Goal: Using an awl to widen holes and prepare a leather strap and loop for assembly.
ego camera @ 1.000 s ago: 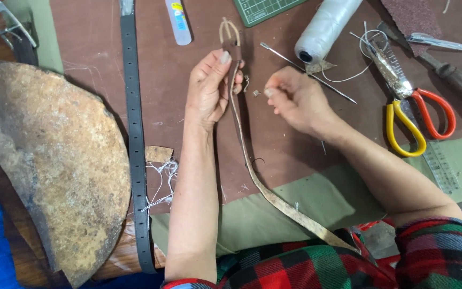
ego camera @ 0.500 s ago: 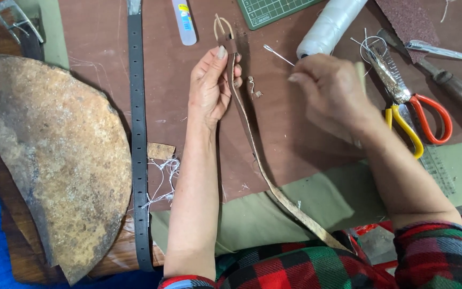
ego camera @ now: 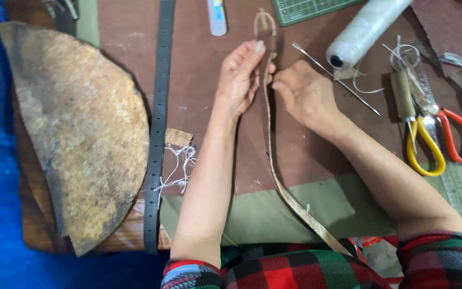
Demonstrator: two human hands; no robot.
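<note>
Two hands w/ one thin tan strap (ego camera: 271,134) on the brown table (ego camera: 199,80). I see my left hand (ego camera: 239,80) pinch it near the top. My right hand (ego camera: 306,93) is curled tight & touches it just beside. Scissors (ego camera: 429,139) lie at right.

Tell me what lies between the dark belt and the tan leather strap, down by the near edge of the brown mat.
In the head view, the person's left forearm lies between the dark belt and the tan strap. Beside the belt sit a small leather scrap and loose white threads.
</note>
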